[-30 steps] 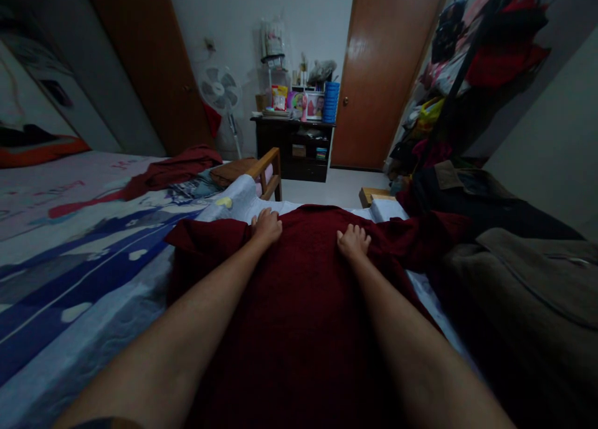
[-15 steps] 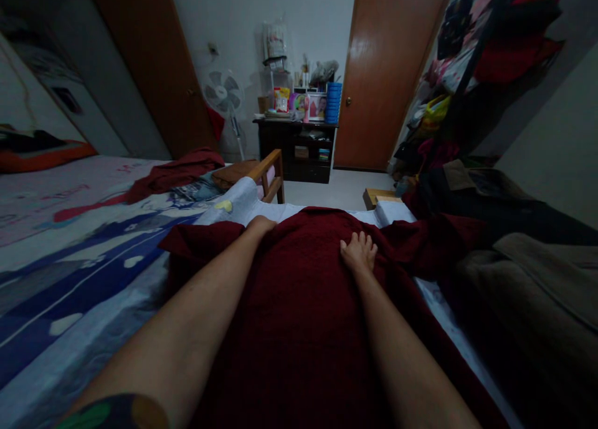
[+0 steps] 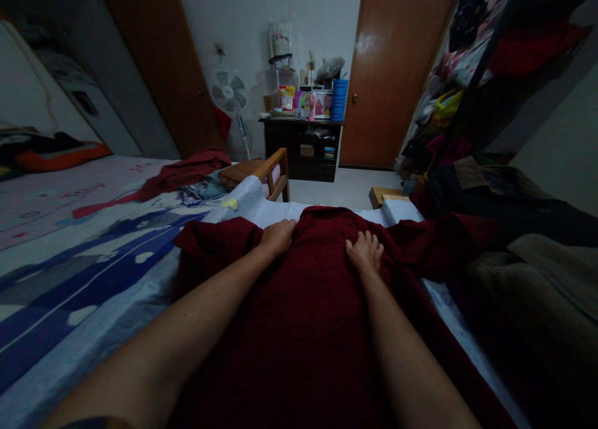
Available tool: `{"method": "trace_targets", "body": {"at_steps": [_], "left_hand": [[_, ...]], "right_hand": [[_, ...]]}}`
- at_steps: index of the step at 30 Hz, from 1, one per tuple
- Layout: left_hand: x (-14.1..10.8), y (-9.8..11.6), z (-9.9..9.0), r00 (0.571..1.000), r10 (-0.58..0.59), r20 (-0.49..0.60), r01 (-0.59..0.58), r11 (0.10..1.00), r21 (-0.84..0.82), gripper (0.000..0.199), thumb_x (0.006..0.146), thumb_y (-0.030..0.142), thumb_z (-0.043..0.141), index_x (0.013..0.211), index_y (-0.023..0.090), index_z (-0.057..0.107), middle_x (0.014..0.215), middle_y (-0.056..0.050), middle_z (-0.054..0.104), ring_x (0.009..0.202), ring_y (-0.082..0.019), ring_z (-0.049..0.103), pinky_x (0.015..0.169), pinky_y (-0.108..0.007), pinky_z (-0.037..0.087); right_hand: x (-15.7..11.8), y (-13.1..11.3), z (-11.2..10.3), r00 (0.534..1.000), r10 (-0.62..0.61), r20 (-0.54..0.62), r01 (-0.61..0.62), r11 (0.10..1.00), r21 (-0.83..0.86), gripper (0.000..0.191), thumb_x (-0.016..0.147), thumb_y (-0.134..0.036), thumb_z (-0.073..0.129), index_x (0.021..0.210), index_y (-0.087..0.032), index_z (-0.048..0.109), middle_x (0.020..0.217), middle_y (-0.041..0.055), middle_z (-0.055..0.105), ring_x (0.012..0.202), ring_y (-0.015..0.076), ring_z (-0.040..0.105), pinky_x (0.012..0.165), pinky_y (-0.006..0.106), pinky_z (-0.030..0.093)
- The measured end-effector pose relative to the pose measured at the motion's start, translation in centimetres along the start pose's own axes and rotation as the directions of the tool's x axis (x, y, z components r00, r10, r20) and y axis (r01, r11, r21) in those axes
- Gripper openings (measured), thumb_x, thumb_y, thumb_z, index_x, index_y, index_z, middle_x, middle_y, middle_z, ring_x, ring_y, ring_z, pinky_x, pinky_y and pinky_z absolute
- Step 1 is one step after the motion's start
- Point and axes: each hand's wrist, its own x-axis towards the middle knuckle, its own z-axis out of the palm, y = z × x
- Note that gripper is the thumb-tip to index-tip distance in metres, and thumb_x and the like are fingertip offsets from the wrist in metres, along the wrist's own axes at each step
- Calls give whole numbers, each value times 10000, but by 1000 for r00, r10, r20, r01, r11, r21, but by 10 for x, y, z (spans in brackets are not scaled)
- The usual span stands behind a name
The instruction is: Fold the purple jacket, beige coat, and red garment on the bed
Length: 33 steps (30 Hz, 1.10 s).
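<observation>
A dark red shirt (image 3: 317, 311) lies spread over the pale bedding in front of me, its sleeves reaching out to both sides. Near the left shoulder, my left hand (image 3: 279, 237) is closed on the cloth with its fingers curled, their tips partly hidden. My right hand (image 3: 365, 252) rests palm down on the upper right of the shirt, fingers spread. The left sleeve (image 3: 219, 239) sits beside my left wrist, and the right sleeve (image 3: 448, 239) stretches toward the dark clothes. Small wrinkles show between my hands.
Blue patterned bedding (image 3: 112, 286) and a rumpled red cloth (image 3: 187, 170) lie to the left. A wooden rail (image 3: 273, 164) stands beyond the bed's end. Piled dark clothes (image 3: 523, 205) border the right side. Farther back are a fan (image 3: 230, 89), a black cabinet (image 3: 299, 152) and a door (image 3: 387, 74).
My left hand has moved right and slightly nearer to me, and the left sleeve has shifted right with it. My right hand stays at about the same spot on the shirt.
</observation>
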Motion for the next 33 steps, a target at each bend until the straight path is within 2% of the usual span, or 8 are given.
{"method": "trace_targets", "body": {"at_steps": [5,9,15,19,23,28,30,33], "left_hand": [[-22,15,6,916,385,-111,-357,910,210,262,942,152,358,1037,160,602,1010,-124,645,940,-238,619,777,-353,493],[-29,22,15,882,467,-70,-443,869,221,244,944,162,376,984,153,617,955,-113,657,883,-224,626,752,-337,497],[6,-2,-4,985,131,-116,-118,986,119,261,947,230,376,1072,233,605,1038,-68,659,911,-208,642,727,-292,478],[36,-37,-18,975,-137,-175,151,986,69,285,912,220,402,1105,239,610,1151,-75,643,978,-236,637,767,-315,481],[46,-50,-10,959,-202,-200,227,967,115,372,923,172,328,1139,191,631,1154,-144,646,1071,-299,595,891,-435,453],[37,0,9,946,19,-323,16,994,108,436,946,157,282,1282,196,557,1459,-133,453,1365,-279,357,1139,-527,184],[31,32,18,948,131,-291,-107,989,99,418,965,251,323,1336,256,516,1503,-55,426,1403,-222,310,1174,-458,159],[24,69,34,973,186,-136,-196,978,-65,541,957,521,329,1440,293,415,1579,-40,309,1461,-304,190,1168,-554,140]], "right_hand": [[2,1,2,1000,4,22,-4,1000,7,578,907,-431,450,1394,-121,480,1506,152,393,1405,323,269,1128,492,167],[2,1,1,1000,5,23,-5,1000,7,574,906,-425,449,1389,-118,485,1506,153,394,1405,320,271,1128,485,170],[2,2,-3,999,-5,46,5,1000,12,591,902,-427,449,1404,-115,470,1512,145,387,1409,314,267,1131,480,175],[-1,1,-5,999,-2,41,2,1000,12,585,907,-420,445,1407,-118,469,1513,137,388,1412,305,263,1135,471,171],[-1,1,-6,999,-13,44,13,1000,19,585,905,-424,447,1409,-128,470,1511,121,398,1404,306,278,1131,469,185],[0,-1,-7,998,-1,68,0,1000,10,598,901,-433,451,1425,-145,457,1526,116,377,1411,313,265,1134,477,171],[1,-1,-7,997,0,74,-1,1000,8,601,901,-435,451,1429,-147,452,1529,121,372,1414,315,261,1134,480,167],[0,-2,-8,997,2,83,-2,1000,4,599,905,-433,451,1433,-151,449,1529,119,371,1417,312,258,1137,474,164]]}}
